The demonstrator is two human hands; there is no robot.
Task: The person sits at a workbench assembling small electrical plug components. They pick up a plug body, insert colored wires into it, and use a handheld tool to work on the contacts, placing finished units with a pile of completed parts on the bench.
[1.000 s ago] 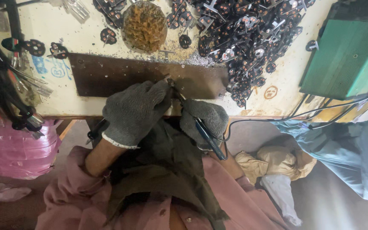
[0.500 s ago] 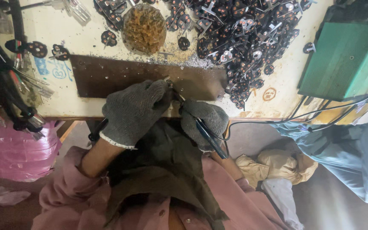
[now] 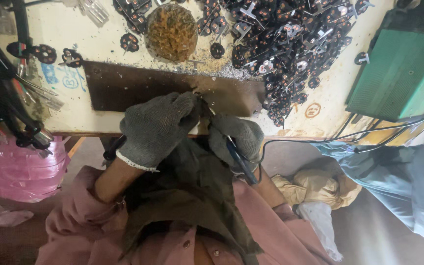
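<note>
Small metal part [image 3: 203, 99], pinched in the closed, grey-gloved left hand [image 3: 155, 128], sits at the near edge of the dark brown metal plate [image 3: 123, 86]. Grey-gloved right hand [image 3: 235, 138] grips a blue-handled soldering iron [image 3: 239, 159], tip at the part. Versus a second ago: both hands unmoved, contact held. Round tin [image 3: 172, 30] holds brownish crusted residue; loose black round parts [image 3: 290, 44] heaped beside it.

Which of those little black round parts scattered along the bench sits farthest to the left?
The black round part near the bench's left edge, just beside the dark cables. Another one lies right of it, and the big heap is far off to the right.
</note>
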